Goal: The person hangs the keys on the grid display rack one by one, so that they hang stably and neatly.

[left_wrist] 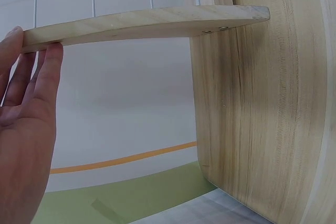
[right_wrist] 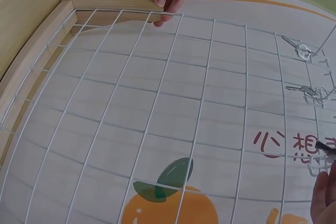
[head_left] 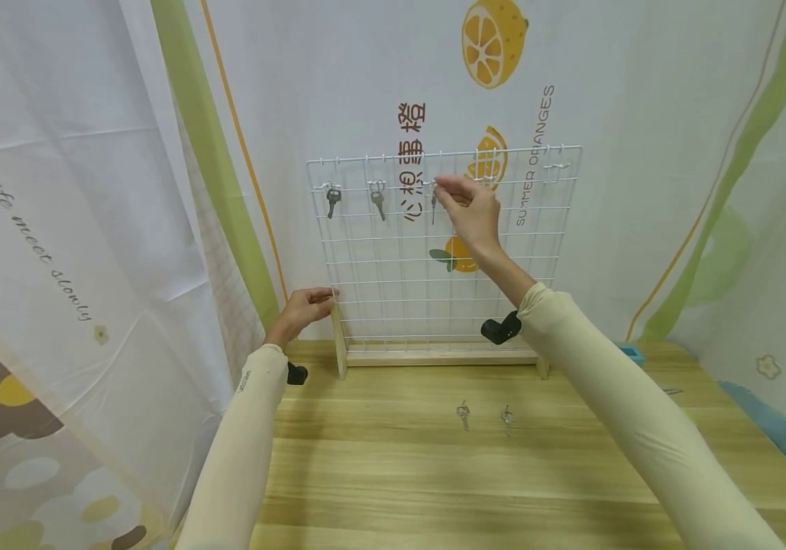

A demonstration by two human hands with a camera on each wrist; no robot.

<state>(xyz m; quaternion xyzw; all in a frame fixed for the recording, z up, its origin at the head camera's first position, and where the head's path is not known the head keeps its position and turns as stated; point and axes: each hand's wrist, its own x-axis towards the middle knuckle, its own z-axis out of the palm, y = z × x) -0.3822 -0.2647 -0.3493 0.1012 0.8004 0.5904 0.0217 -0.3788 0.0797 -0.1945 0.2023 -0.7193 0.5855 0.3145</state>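
Right sleeve (head_left: pixel 619 397): cream, above the bench (head_left: pixel 379 473)
Right hand (head_left: pixel 477 218): pinching a key (head_left: pixel 434 209) high at the wire grid (head_left: pixel 581 147)
Left hand (head_left: pixel 305 308): gripping the wooden leg (left_wrist: pixel 152 22)
Hanging keys (head_left: pixel 334 200): two
Loose keys (head_left: pixel 463 412): two, benchtop

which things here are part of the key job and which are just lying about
Part of the job:
wire grid
wooden stand, held by the left hand
two hanging keys
key pinched in the right hand
two loose keys

Apparently just there:
blue object, partly hidden
printed curtain
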